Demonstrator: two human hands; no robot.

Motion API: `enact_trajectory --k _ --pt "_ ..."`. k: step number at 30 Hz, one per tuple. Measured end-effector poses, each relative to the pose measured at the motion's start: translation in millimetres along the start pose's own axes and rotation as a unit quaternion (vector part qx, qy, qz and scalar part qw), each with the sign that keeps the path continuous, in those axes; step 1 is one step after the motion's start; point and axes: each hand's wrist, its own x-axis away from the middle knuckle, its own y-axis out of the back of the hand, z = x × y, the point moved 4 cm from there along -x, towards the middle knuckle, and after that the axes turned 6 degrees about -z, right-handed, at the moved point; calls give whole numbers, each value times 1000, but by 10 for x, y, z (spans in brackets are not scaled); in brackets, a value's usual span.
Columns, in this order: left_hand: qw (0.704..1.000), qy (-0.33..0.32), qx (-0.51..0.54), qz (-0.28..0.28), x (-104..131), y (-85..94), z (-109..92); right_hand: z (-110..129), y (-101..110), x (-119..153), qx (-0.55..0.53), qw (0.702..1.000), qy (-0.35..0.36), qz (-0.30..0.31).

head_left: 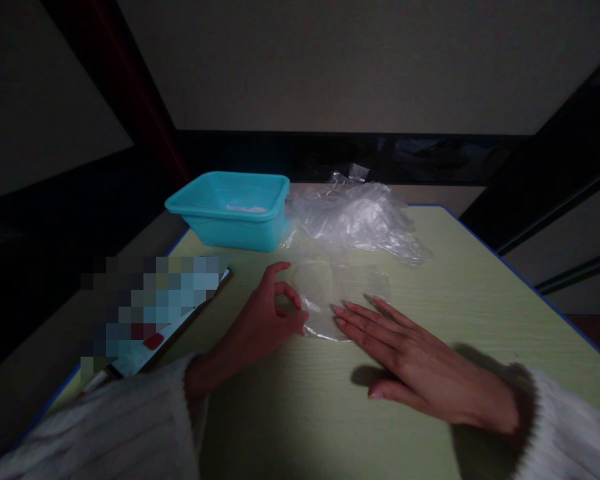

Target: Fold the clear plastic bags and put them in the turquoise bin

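A thin clear plastic bag (325, 287) lies flat on the light green table (290, 427). My left hand (267, 320) is at the bag's near left corner, thumb and a finger pinched together on its edge, with the index finger raised and curled. My right hand (405, 360) rests with its fingers stretched out, fingertips on the near right part of the bag and thumb spread toward me. Behind the flat bag is a crumpled heap of clear plastic (365, 217).
A turquoise plastic basin (230, 230) stands at the back left, beside the plastic heap. A phone or tablet (180, 320), partly pixelated, lies at the left edge. A pale panel with a dark strip rises behind the table.
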Motion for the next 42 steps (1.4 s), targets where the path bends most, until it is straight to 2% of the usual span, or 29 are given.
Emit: enact_trajectory --k 9,15,17,19,21,24,26,28,31,34,38,42 --pt "999 -9 -1 48 33 -38 83 -51 80 2 30 997 -34 -59" --pt "995 49 -13 90 48 -36 84 -63 117 1 54 995 -33 -79" --pt "994 51 -33 91 46 -25 85 -61 123 2 55 994 -34 -83" --pt "995 16 -70 62 39 6 68 -61 134 2 49 994 -38 -88" --pt "990 -56 -133 0 42 54 26 -60 144 1 35 994 -43 -92" --pt "946 -207 -236 -78 117 71 -62 -50 136 -6 21 996 -38 -77" --pt "907 -298 -289 -64 198 2 -82 -42 105 -11 20 998 -30 -50" --pt "870 -359 -338 -14 272 -99 -48 -42 61 -12 14 999 -27 -22" --pt "832 -381 -396 66 322 -224 60 -53 8 -3 -11 999 -31 -2" --pt "815 -377 -425 113 319 -274 124 -62 -15 12 -24 999 -38 1" --pt "802 -362 -453 139 303 -285 121 -62 -22 23 -16 999 -44 14" --pt "805 -354 -453 147 294 -289 104 -65 -39 23 -6 998 -51 30"
